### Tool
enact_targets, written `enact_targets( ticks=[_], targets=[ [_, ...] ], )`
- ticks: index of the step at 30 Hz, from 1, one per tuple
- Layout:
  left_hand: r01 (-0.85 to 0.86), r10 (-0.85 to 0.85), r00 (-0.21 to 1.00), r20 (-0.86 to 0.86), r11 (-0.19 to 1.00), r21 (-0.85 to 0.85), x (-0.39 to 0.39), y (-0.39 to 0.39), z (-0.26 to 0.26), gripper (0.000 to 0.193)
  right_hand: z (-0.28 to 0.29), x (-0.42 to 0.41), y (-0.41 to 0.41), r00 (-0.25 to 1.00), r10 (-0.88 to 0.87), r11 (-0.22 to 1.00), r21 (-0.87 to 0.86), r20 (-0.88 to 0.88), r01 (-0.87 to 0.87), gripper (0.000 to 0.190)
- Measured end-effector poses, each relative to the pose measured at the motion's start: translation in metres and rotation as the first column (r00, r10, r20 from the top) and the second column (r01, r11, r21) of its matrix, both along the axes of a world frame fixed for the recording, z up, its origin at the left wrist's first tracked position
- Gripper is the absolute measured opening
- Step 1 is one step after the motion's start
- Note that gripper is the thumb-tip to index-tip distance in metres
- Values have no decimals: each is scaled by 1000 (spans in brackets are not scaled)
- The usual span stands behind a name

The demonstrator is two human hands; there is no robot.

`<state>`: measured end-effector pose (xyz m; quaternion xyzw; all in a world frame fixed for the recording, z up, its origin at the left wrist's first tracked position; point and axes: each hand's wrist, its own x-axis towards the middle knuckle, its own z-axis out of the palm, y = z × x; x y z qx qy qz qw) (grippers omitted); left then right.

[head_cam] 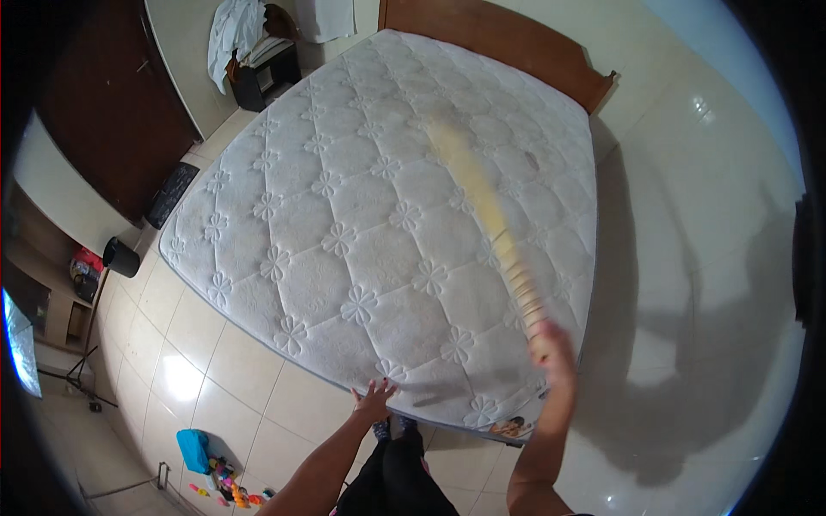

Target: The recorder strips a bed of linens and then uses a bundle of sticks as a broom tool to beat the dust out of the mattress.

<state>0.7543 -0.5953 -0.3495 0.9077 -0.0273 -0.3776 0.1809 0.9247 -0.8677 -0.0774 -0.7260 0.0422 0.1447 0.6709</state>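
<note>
My right hand grips the bound handle of a long, pale yellow hand broom. The broom slants up and away over the right half of a bare white quilted mattress, its far end blurred; whether it touches the fabric I cannot tell. At the mattress's near edge, my left hand rests with spread fingers and holds nothing. Flower-like stitching covers the mattress top, and a brownish mark shows toward its upper right. A picture label sits at the near right corner.
A wooden headboard rises at the far end, beside a tiled wall on the right. Leftward are a dark nightstand, a door, a black bin and a light stand. Colourful small items and a blue bag lie on the floor.
</note>
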Motion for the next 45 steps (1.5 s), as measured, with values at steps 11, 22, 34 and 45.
enact_targets(
  ticks=[11,22,34,45],
  targets=[
    [-78,91,995,47,969,-233,35,0,-16,54,-291,115,53,1000,21,580,-814,-8,-18,56],
    [-589,563,808,172,766,260,133,132,20,110,47,214,118,854,-310,936,289,418,198,27],
    [-460,426,888,172,811,362,139,128,7,113,-189,244,128,954,-63,998,-12,-292,62,31],
    [-496,442,865,238,828,264,145,117,11,111,-116,311,176,202,-546,795,427,813,431,40]
  ],
)
